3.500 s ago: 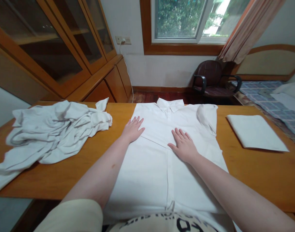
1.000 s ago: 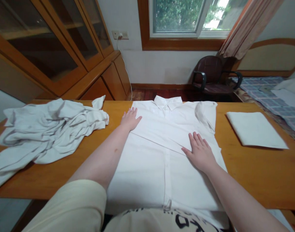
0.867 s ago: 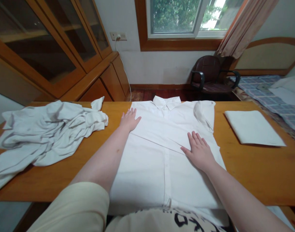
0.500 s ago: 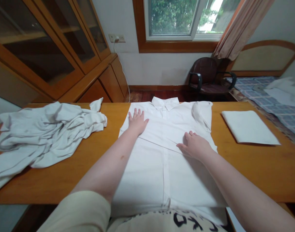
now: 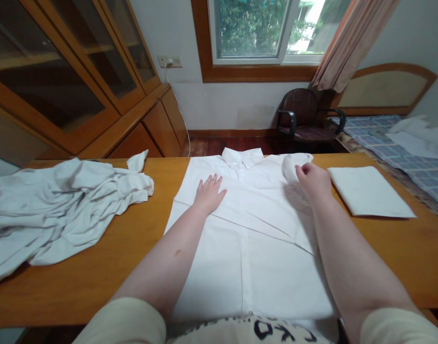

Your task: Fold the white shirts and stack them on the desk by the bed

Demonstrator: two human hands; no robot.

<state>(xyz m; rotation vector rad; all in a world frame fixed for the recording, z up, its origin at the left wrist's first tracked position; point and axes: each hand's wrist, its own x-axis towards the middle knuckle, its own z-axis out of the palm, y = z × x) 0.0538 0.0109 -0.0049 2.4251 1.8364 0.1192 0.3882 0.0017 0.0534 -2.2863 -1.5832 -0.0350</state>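
A white collared shirt point(image 5: 222, 258) lies front up on the wooden table, its collar at the far edge and its button strip down the middle. One sleeve is folded across the chest, making slanting creases. My left hand point(image 5: 209, 193) rests flat on the left chest, fingers spread. At the right shoulder, my right hand point(image 5: 315, 180) has its fingers closed in a pinch on the bunched shirt sleeve; the fingertips are partly hidden.
A crumpled heap of white cloth point(image 5: 64, 210) covers the left of the wooden table point(image 5: 377, 253). On the right lies a neatly folded white garment point(image 5: 371, 191). Beyond the table stand a dark armchair point(image 5: 305, 112), a glass-door cabinet point(image 5: 133, 95) and a bed point(image 5: 412, 148).
My right hand has moved from the shirt's middle up and right to the bunched sleeve, its fingers closing there. The left hand stays flat on the chest. The view has shifted slightly.
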